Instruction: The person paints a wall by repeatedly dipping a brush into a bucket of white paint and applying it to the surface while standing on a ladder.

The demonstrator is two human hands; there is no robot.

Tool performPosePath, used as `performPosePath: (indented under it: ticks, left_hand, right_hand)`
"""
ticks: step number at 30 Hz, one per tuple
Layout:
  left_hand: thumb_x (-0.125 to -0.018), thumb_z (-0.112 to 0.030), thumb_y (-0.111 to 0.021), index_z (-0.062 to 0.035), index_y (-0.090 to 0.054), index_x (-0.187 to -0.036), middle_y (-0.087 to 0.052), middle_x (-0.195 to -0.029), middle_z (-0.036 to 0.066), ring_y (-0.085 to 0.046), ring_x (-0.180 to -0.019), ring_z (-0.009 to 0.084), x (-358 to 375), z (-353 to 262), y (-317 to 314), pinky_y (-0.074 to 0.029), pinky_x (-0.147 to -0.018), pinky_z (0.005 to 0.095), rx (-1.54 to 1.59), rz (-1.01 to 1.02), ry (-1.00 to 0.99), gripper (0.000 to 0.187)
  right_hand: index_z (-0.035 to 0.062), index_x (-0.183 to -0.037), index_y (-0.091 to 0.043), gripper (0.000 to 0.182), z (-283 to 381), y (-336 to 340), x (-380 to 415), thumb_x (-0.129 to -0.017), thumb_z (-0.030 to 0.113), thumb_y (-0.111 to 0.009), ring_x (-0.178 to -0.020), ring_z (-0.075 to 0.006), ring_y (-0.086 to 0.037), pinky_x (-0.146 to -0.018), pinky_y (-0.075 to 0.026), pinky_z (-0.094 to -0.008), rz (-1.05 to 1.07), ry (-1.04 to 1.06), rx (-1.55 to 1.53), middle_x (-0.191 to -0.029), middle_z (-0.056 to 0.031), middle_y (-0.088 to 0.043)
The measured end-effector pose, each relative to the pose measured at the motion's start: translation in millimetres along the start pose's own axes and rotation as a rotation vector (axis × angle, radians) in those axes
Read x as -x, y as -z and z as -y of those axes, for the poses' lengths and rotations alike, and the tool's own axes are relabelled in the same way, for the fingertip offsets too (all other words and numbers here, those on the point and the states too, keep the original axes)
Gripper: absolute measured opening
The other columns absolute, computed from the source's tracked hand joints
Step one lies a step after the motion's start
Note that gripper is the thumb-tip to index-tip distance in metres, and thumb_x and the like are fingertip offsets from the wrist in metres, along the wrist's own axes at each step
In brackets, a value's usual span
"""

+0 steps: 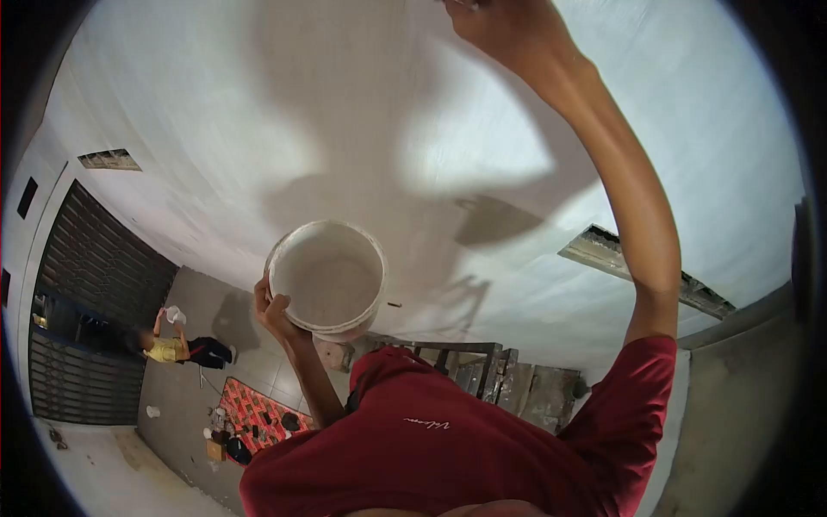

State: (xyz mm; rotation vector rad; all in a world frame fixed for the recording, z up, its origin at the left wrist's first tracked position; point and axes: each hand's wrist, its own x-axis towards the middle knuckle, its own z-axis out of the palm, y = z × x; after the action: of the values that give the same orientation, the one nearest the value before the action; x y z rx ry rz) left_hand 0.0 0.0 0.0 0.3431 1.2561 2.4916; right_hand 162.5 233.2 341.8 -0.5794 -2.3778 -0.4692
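Observation:
My left hand (274, 312) grips the rim of a white bucket (374, 297) at its left side, with the fingers wrapped round the edge. The bucket's open top faces me, and its inside looks pale. Raised high at the top of the view, my right hand (495, 21) is near the pale wall (345, 103). Its fingers are mostly cut off by the frame edge, so what they hold cannot be made out. Shadows of my arm and the bucket fall on the wall.
Wooden planks (515, 388) stand below on the right. A person (172, 348) with a white object is on the floor at the left, near a dark metal gate (95, 276). A red patterned mat (250, 409) bears small items. The wall has a vent opening (603, 250).

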Motion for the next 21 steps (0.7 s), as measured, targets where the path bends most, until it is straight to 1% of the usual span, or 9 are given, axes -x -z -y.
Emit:
performPosePath:
  ticks: [2, 3, 5, 10, 14, 16, 17, 19, 21]
  left_hand:
    - [-0.056, -0.014, -0.045, 0.0077, -0.054, -0.105, -0.06, -0.1, 0.022, -0.061, -0.09, 0.0314, 3, -4, 1, -0.055, -0.076, 0.0397, -0.044, -0.012, 0.009, 0.055]
    - [-0.056, -0.015, -0.045, 0.0078, -0.054, -0.105, -0.06, -0.099, 0.021, -0.062, -0.089, 0.031, 4, 7, -5, -0.055, -0.076, 0.0392, -0.045, -0.021, 0.013, 0.055]
    - [-0.056, -0.015, -0.045, 0.0079, -0.054, -0.104, -0.06, -0.098, 0.021, -0.062, -0.086, 0.0301, 9, 7, -2, -0.055, -0.075, 0.0383, -0.076, -0.034, 0.019, 0.054]
    - [-0.056, -0.012, -0.045, 0.0088, -0.053, -0.104, -0.058, -0.097, 0.021, -0.061, -0.083, 0.0281, 16, -6, 0, -0.053, -0.073, 0.0352, -0.035, -0.044, 0.064, 0.053]
    - [-0.055, -0.01, -0.044, 0.0092, -0.053, -0.103, -0.057, -0.098, 0.021, -0.06, -0.083, 0.0279, 13, -3, 2, -0.052, -0.073, 0.0346, -0.019, -0.045, 0.017, 0.052]
    - [-0.055, -0.01, -0.044, 0.0094, -0.053, -0.102, -0.058, -0.098, 0.021, -0.06, -0.084, 0.0283, 8, -2, 3, -0.053, -0.074, 0.0356, -0.031, -0.037, 0.014, 0.052]
    - [-0.054, -0.01, -0.044, 0.0095, -0.053, -0.101, -0.058, -0.098, 0.021, -0.061, -0.085, 0.0286, 7, -2, 4, -0.053, -0.074, 0.0361, -0.038, -0.034, 0.018, 0.052]
    - [-0.054, -0.01, -0.044, 0.0096, -0.053, -0.101, -0.058, -0.098, 0.021, -0.061, -0.086, 0.029, 7, -8, -3, -0.053, -0.075, 0.0369, -0.039, -0.021, 0.027, 0.052]
    - [-0.054, -0.01, -0.044, 0.0098, -0.053, -0.1, -0.058, -0.098, 0.021, -0.061, -0.086, 0.0292, 6, -7, -4, -0.053, -0.075, 0.0372, -0.055, -0.021, 0.017, 0.052]
  right_hand:
    - [0.0038, -0.078, -0.063, 0.007, 8, -8, 7, -0.081, 0.008, -0.058, -0.069, -0.022, -0.061, -0.064, -0.05, -0.0362, -0.235, 0.216, 0.153, -0.076, -0.0147, -0.065]
    - [0.012, -0.084, -0.065, 0.018, 2, -29, 17, -0.067, 0.015, -0.068, -0.1, -0.0344, -0.057, -0.078, -0.053, -0.0391, 0.017, 0.244, -0.077, -0.11, -0.0178, -0.059]
    - [0.0112, -0.086, -0.063, 0.026, 14, -106, 58, -0.066, 0.025, -0.072, -0.1, -0.0352, -0.055, -0.074, -0.053, -0.04, -0.21, 0.304, 0.167, -0.106, -0.0209, -0.056]
    - [0.006, -0.084, -0.06, 0.029, 54, -223, 175, -0.072, 0.031, -0.069, -0.096, -0.036, -0.054, -0.083, -0.048, -0.0415, 0.181, 0.345, 0.065, -0.099, -0.0208, -0.056]
    - [0.0122, -0.084, -0.063, 0.016, 31, -205, 155, -0.073, 0.004, -0.055, -0.092, -0.0291, -0.059, -0.08, -0.048, -0.039, 0.541, 0.046, -0.315, -0.093, -0.0097, -0.062]
    - [0.0116, -0.082, -0.063, 0.013, -7, -183, 114, -0.074, 0.005, -0.054, -0.09, -0.0284, -0.059, -0.079, -0.047, -0.0392, 0.219, 0.036, -0.303, -0.089, -0.0083, -0.063]
    - [0.0113, -0.081, -0.063, 0.012, -17, -133, 75, -0.076, 0.007, -0.053, -0.083, -0.0302, -0.059, -0.075, -0.047, -0.0391, 0.39, -0.198, -0.552, -0.086, -0.0101, -0.064]
    - [0.0116, -0.079, -0.064, 0.007, -39, -84, 28, -0.077, 0.01, -0.057, -0.065, -0.0272, -0.059, -0.063, -0.047, -0.0351, -0.221, 0.112, -0.149, -0.071, -0.012, -0.062]
    - [0.0111, -0.079, -0.064, 0.004, -25, 20, -11, -0.076, 0.014, -0.062, -0.075, -0.0236, -0.061, -0.06, -0.049, -0.0333, 0.09, -0.031, -0.098, -0.073, -0.0115, -0.063]
